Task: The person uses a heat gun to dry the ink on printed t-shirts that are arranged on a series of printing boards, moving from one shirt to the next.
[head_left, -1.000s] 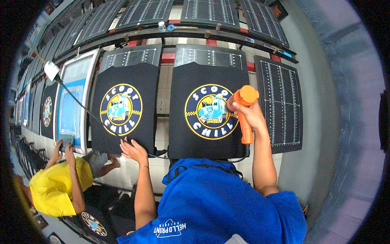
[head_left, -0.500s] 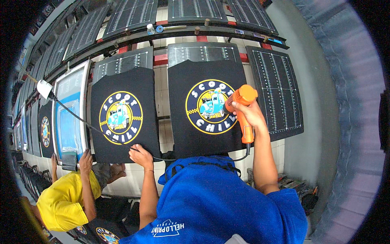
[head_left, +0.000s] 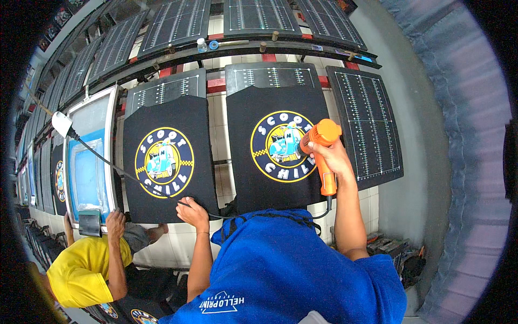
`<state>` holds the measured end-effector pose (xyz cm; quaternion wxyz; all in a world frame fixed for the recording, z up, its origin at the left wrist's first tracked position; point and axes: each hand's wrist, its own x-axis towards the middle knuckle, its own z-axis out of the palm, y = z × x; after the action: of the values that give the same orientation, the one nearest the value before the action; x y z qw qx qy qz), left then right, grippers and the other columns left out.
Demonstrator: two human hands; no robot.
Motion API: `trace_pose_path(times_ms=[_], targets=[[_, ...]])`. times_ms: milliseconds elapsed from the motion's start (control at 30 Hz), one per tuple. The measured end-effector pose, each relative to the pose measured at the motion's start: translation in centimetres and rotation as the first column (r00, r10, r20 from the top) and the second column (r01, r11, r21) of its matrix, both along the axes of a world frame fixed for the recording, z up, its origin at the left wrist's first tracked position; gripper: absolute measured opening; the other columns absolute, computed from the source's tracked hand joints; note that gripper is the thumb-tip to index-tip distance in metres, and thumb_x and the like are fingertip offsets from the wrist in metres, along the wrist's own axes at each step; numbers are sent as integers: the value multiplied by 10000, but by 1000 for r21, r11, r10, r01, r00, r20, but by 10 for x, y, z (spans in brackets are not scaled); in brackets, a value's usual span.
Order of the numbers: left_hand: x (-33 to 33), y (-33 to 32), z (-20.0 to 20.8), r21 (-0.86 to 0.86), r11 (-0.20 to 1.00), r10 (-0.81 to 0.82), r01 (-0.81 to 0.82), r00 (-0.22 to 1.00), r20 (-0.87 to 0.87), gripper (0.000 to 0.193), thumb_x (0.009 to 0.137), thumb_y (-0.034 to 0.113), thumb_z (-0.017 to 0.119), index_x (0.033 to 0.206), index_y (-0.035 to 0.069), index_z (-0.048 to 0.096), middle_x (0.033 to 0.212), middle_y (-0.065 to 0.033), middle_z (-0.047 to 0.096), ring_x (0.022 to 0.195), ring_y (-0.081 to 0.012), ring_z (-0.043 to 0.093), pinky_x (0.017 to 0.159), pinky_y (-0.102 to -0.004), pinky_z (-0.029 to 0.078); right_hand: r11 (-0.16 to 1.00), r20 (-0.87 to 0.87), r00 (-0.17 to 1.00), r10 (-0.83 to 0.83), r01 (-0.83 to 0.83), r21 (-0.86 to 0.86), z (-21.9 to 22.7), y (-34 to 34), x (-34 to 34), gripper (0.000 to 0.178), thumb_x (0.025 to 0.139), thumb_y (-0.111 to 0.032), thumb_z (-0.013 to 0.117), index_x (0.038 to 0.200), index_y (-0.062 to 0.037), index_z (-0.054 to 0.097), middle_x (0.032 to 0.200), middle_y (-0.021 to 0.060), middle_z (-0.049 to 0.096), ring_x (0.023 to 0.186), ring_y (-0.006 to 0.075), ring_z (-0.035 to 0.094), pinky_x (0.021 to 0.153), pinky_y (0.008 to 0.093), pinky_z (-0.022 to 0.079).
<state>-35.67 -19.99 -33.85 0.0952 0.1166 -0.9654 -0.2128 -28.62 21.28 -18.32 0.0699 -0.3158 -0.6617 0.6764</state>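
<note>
Near: blue apron [head_left: 291,270] fills the lower frame. Left hand [head_left: 192,211] rests fingers spread, flat on the near edge of the left black shirt [head_left: 167,162]. Right hand [head_left: 330,162] grips the orange heat gun [head_left: 322,151], handle upright, nozzle facing left at the right black shirt [head_left: 278,146] print, just beside it. Far left: 1 person in yellow [head_left: 81,270].
</note>
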Motion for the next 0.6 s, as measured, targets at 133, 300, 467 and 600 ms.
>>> trace_pose_path(times_ms=[133, 300, 467, 600], targets=[[1, 0, 1, 4, 1000, -22, 22, 1000, 16, 283, 933, 227, 444, 886, -5, 598, 878, -195, 588, 898, -377, 500, 799, -459, 357, 998, -28, 999, -20, 19, -56, -2, -3, -2, 346, 800, -90, 718, 1099, -50, 548, 896, 43, 644, 674, 106, 592, 585, 237, 498], [1, -1, -2, -14, 1000, -22, 21, 1000, -14, 319, 964, 275, 416, 868, 28, 595, 867, -178, 574, 907, -373, 506, 797, -472, 360, 995, 69, 997, 28, -21, -100, 5, -10, -3, 333, 799, -100, 721, 1081, -47, 552, 880, 43, 645, 623, 108, 582, 531, 240, 491], [0, 2, 2, 4, 1000, -10, 10, 1000, -22, 269, 931, 226, 459, 869, 6, 600, 857, -183, 584, 871, -373, 502, 775, -464, 357, 998, 48, 998, 32, -29, -52, 1, -19, 0, 397, 791, -100, 735, 1128, -58, 529, 894, 45, 642, 592, 106, 572, 488, 239, 480], [0, 0, 0, -3, 1000, -23, 23, 999, -38, 267, 930, 223, 462, 853, 10, 603, 847, -175, 582, 870, -367, 502, 774, -461, 358, 999, 13, 1000, 28, -27, -38, 1, -25, -1, 435, 785, -91, 742, 1152, -65, 509, 897, 44, 637, 592, 104, 573, 493, 243, 485]])
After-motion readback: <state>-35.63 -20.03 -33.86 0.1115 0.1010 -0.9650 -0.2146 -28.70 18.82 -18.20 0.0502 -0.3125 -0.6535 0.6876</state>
